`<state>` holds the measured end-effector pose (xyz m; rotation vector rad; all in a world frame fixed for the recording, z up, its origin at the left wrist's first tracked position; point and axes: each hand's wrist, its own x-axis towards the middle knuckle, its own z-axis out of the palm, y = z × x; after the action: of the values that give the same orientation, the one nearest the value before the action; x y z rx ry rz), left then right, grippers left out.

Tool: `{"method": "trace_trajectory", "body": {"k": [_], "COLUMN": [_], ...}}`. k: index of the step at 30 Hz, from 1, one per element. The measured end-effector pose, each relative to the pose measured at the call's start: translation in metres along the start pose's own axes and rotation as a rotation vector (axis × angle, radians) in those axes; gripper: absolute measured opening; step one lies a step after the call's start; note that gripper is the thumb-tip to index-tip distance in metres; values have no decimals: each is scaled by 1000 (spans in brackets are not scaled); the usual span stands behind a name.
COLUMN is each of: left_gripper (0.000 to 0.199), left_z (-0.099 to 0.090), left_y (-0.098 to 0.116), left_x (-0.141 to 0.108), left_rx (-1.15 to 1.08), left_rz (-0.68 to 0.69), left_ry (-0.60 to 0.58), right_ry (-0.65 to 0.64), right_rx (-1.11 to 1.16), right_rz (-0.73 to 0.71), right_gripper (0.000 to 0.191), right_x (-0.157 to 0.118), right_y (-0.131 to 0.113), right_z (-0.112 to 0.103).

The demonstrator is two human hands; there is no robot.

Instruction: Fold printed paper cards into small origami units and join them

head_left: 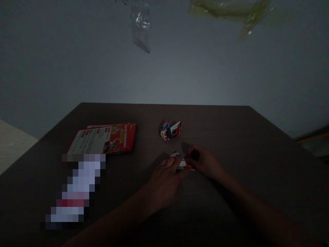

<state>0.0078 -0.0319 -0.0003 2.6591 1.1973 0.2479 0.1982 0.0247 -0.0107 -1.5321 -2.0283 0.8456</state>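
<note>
A small piece of printed paper (183,164), white and red, lies on the dark table under my hands. My left hand (168,178) rests over its left part, fingers stretched out and lying flat on it. At its right end, my right hand (202,159) has thumb and index finger pressed together at the paper's edge. Just beyond stand two folded paper pieces, one blue and red (165,131), the other white and red (176,130).
Red and white printed booklets or sheets (102,139) are stacked on the table (218,123) at the left. A blurred-out whitish object (82,187) lies nearer. Behind the table rises a grey wall with clear plastic (141,25) and yellowish tape (223,10).
</note>
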Motion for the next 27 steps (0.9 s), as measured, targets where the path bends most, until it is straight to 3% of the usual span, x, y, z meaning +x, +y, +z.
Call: {"method": "trace_trajectory", "body": {"k": [5, 11, 27], "left_gripper": [44, 43, 43], "left_z": [1, 0, 0], "left_y": [0, 0, -1], "left_x": [-1, 0, 0], "left_rx": [-2, -6, 1], "left_rz": [-3, 11, -1], "left_ry": [-6, 16, -4], "right_ry": [46, -124, -166], "right_rx": [-50, 194, 103], "right_rz": [1, -19, -26], "right_gripper": [12, 12, 23], "right_x": [4, -4, -14], "right_y": [-1, 10, 9], "right_z": [2, -13, -23]}}
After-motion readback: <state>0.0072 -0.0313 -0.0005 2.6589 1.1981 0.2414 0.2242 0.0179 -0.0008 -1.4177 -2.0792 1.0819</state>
